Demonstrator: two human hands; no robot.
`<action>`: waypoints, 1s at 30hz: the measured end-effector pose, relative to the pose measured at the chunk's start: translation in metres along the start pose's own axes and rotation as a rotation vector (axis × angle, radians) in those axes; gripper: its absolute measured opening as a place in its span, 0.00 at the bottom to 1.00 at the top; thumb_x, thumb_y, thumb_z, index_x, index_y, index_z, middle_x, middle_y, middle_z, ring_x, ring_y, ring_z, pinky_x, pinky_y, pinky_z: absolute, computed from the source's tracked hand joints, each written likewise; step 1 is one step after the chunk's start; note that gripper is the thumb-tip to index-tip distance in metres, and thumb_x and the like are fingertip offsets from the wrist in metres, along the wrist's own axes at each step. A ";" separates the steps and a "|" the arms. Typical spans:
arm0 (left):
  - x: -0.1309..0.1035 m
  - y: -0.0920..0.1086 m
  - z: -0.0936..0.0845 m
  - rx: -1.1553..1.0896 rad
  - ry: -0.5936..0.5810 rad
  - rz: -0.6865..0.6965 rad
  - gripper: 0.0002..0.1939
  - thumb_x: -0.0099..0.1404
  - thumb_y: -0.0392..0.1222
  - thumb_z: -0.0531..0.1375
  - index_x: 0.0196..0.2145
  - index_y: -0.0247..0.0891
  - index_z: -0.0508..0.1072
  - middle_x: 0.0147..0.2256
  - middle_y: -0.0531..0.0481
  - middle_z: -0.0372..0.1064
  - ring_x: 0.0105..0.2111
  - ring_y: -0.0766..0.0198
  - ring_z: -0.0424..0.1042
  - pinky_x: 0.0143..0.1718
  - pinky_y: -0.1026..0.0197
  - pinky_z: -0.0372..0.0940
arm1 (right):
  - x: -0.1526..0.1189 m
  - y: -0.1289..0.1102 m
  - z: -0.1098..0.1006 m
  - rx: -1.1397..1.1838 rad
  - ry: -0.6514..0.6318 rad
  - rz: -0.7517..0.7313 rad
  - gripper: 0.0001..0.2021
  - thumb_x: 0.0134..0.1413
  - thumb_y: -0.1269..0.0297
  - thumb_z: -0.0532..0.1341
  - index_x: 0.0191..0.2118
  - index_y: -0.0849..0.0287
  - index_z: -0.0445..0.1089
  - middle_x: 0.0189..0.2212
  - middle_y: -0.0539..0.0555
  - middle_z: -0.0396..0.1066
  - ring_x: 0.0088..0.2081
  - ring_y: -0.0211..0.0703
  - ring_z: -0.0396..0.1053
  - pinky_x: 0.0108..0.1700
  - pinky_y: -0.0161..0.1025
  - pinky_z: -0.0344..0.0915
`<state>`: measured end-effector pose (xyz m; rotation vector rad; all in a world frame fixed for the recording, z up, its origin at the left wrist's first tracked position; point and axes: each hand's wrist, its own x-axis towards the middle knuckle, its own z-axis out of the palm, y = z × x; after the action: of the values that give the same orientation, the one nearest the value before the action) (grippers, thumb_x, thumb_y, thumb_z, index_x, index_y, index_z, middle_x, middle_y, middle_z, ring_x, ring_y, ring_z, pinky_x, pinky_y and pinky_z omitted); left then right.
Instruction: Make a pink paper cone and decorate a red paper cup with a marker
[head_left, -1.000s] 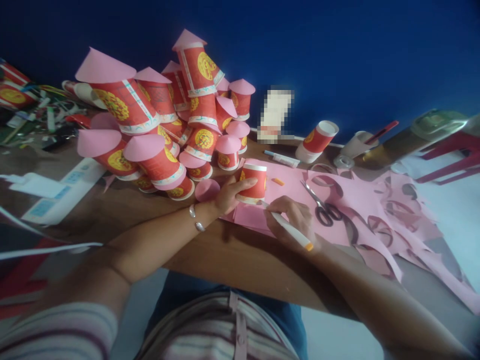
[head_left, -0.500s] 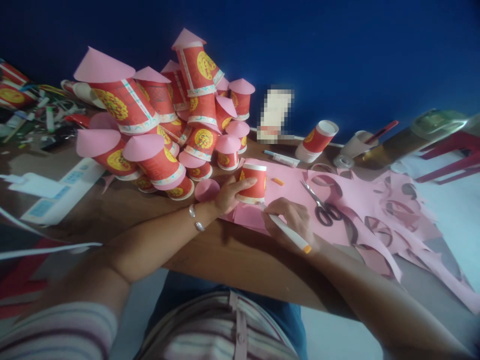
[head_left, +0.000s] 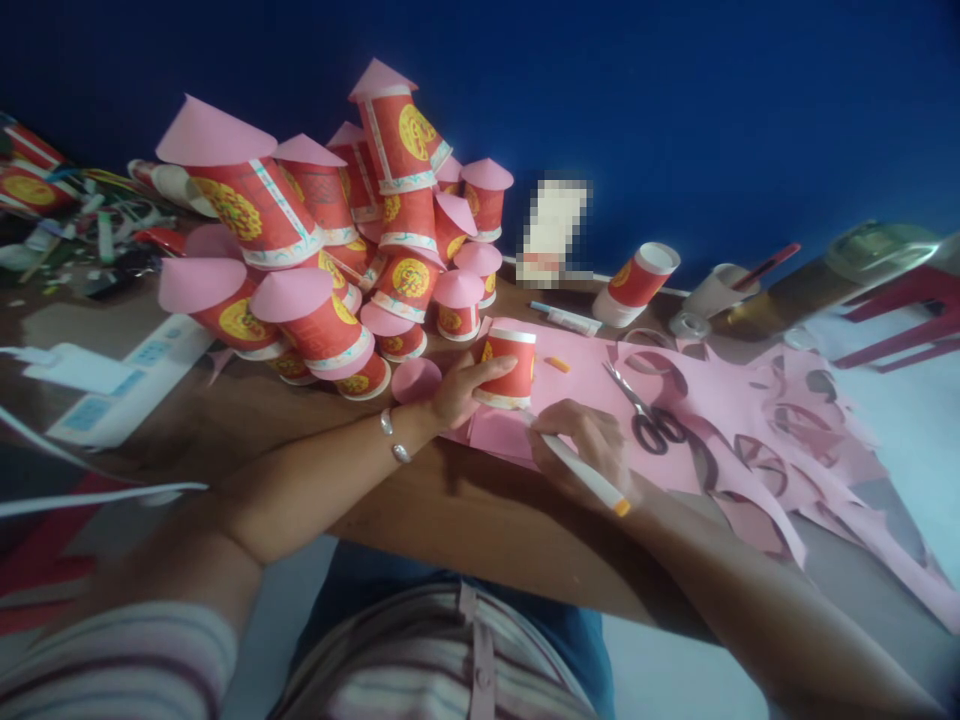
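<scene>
My left hand (head_left: 459, 392) is wrapped round a red paper cup (head_left: 513, 370) with white bands at its top and bottom. The cup stands over pink paper (head_left: 501, 436) near the table's front edge. In my right hand (head_left: 585, 440) is a white marker (head_left: 589, 474) with an orange end pointing toward me; its tip is by the cup's base. A small orange cap (head_left: 556, 365) lies on the pink sheet behind my right hand. Scissors (head_left: 646, 415) with dark handles rest on the paper to the right.
Several red cups with pink cone tops (head_left: 300, 310) are stacked at the left. Cut pink scraps (head_left: 795, 430) spread over the right. A red and white cup (head_left: 637, 284), a pen (head_left: 564, 318), a tape roll (head_left: 690, 325) and a bottle stand behind. A white power strip (head_left: 135, 380) lies far left.
The view has shifted very slightly, so everything sits a little further right. Both hands keep their hold on the cup and the marker.
</scene>
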<state>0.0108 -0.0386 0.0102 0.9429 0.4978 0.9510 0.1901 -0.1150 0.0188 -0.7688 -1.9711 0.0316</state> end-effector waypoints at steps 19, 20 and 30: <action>0.000 -0.003 -0.002 -0.003 0.005 0.005 0.20 0.58 0.52 0.71 0.41 0.37 0.74 0.34 0.48 0.75 0.34 0.61 0.74 0.38 0.58 0.70 | 0.006 -0.003 -0.001 -0.022 -0.012 0.017 0.07 0.64 0.74 0.63 0.41 0.54 0.68 0.28 0.48 0.75 0.27 0.36 0.74 0.30 0.33 0.72; 0.001 -0.003 -0.002 0.000 -0.002 0.007 0.20 0.58 0.52 0.71 0.41 0.37 0.75 0.34 0.47 0.75 0.34 0.61 0.74 0.39 0.58 0.70 | 0.006 -0.002 -0.001 -0.023 -0.013 0.018 0.06 0.64 0.74 0.63 0.41 0.54 0.68 0.28 0.48 0.75 0.27 0.36 0.75 0.31 0.33 0.72; 0.001 -0.004 -0.004 0.000 -0.010 -0.019 0.23 0.58 0.53 0.72 0.44 0.35 0.75 0.36 0.45 0.78 0.36 0.59 0.77 0.40 0.56 0.74 | 0.008 -0.002 -0.003 -0.023 -0.021 0.024 0.06 0.65 0.74 0.63 0.41 0.54 0.69 0.29 0.48 0.76 0.27 0.36 0.75 0.31 0.32 0.72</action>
<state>0.0102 -0.0373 0.0044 0.9413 0.4970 0.9287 0.1890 -0.1131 0.0266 -0.8105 -1.9849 0.0318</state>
